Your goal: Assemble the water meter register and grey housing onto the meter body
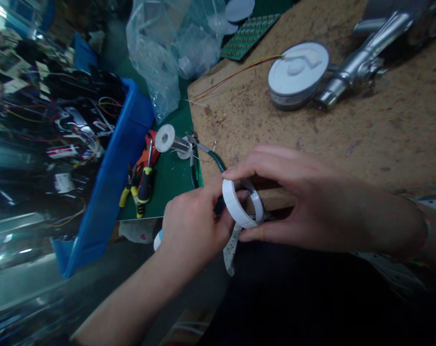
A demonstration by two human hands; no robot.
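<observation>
A white plastic ring [236, 204] is held between both hands, just off the near edge of the wooden board. My right hand [293, 197] spans it from the right, with fingers on its upper rim and the thumb low down. From the left, the closed fingers of my left hand [196, 218] press at the ring's side, and one fingertip shows inside it. Behind my left hand juts the end of a white and blue piece [158, 240], mostly hidden. A pale perforated strip [231, 252] hangs below the ring; I cannot tell what it belongs to.
Green-handled cutters [215, 157], a solder wire spool [165, 138] and a yellow-black screwdriver [145, 185] lie left. A blue bin [113, 178] holds wired parts. Farther off are a round white disc with wires [297, 72], a metal clamp arm [362, 57], circuit boards [248, 36] and plastic bags [149, 53].
</observation>
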